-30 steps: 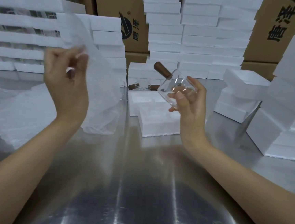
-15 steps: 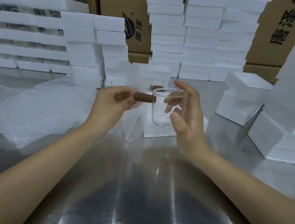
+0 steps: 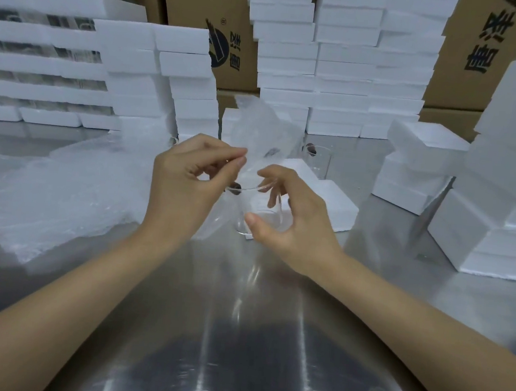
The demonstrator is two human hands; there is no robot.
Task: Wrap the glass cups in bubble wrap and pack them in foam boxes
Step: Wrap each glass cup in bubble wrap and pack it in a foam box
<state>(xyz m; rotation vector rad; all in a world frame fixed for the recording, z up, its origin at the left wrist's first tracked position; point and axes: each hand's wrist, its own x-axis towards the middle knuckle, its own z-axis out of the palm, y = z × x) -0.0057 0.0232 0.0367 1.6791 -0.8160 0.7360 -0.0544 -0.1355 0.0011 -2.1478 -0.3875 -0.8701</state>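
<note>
We see a wide steel table (image 3: pixel 237 349), and along its far side many stacks of white foam boxes (image 3: pixel 342 78), with brown cartons (image 3: pixel 201 9) behind them. On the left of the table lies a big loose heap of bubble wrap (image 3: pixel 47 195). One low foam box (image 3: pixel 331 201) lies just behind the hands, which are close together. The left hand (image 3: pixel 185 186) pinches a sheet of bubble wrap (image 3: pixel 265 133) between thumb and forefinger, and the sheet stands up above both hands. The right hand (image 3: pixel 291 223) grips the glass cup (image 3: pixel 259 217), fingers at the rim and thumb near the base. The cup is upright and low over the table, but we cannot tell if it touches.
</note>
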